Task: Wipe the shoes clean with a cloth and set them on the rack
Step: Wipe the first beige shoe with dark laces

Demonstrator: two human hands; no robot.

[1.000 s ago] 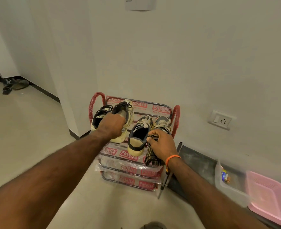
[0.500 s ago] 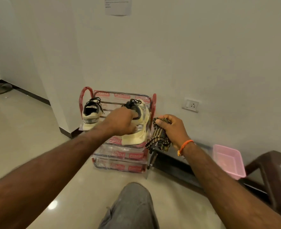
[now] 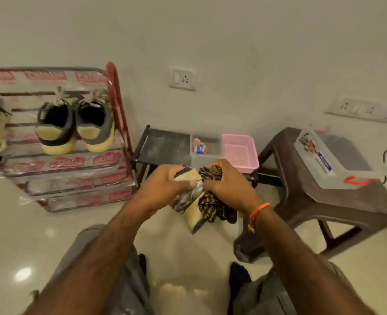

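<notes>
My left hand (image 3: pixel 165 187) grips the light, stiff-soled shoe (image 3: pixel 189 201) mid-body while my right hand (image 3: pixel 226 185) bunches the soft cloth (image 3: pixel 213 206) against it.

**Person: what is worn**

Both forearms bare to the lower edge of frame; no sleeves visible. Left hand (image 3: pixel 165 186) carries no ring, watch or band that shows. Right hand (image 3: pixel 227 186) likewise without rings in view. Right wrist wears a thin orange thread bracelet (image 3: pixel 259 211), wrapped as a narrow cord, with a small yellowish bead or knot hanging on the underside. Legs in grey trousers (image 3: pixel 122 280), plain fabric, creased at the knees; both knees show at the bottom of the view, the right one darker in shadow. Footwear cannot be made out.
</notes>
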